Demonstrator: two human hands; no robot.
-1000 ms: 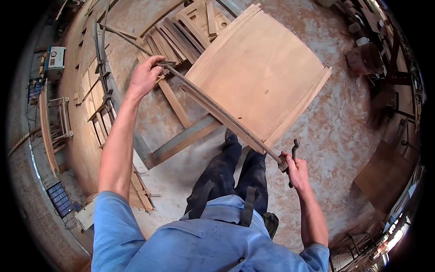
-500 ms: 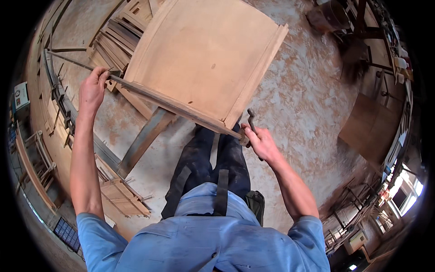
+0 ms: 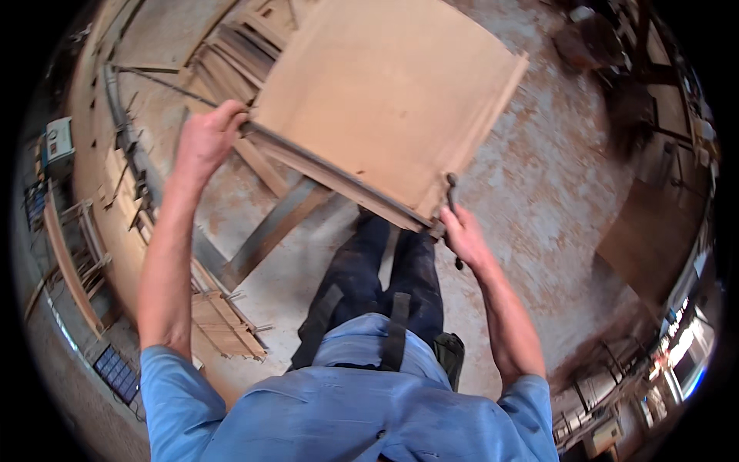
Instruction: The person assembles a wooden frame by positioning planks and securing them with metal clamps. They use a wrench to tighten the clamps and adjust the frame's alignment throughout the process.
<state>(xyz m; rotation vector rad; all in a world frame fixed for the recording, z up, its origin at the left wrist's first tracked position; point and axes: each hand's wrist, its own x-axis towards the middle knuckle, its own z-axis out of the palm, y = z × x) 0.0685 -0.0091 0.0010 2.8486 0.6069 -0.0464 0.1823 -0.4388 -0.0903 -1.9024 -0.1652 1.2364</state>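
A long metal bar clamp point(image 3: 339, 175) lies along the near edge of a wide, pale wooden panel point(image 3: 385, 100) with raised side strips. My left hand point(image 3: 206, 145) is closed at the panel's left corner, its fingers gripping the clamp where the bar runs on past the wood; its sliding jaw is mostly hidden there. At the near right corner, my right hand point(image 3: 467, 239) closes around the clamp's screw end, beside its dark crank handle point(image 3: 451, 191). The handle's knobbed ends show above and below my fingers.
Below the panel, a slanting wooden beam point(image 3: 277, 227) reaches to the left. Stacked wooden strips point(image 3: 231, 58) lie behind the left corner, and slatted wooden pieces point(image 3: 223, 327) rest on the floor at left. A brown board point(image 3: 650, 239) and a dark bucket point(image 3: 589, 42) stand at right.
The whole view has shifted, so panel and hands appear further right. The crank handle has turned to a more upright angle in my right hand. Both hands keep hold of the clamp.
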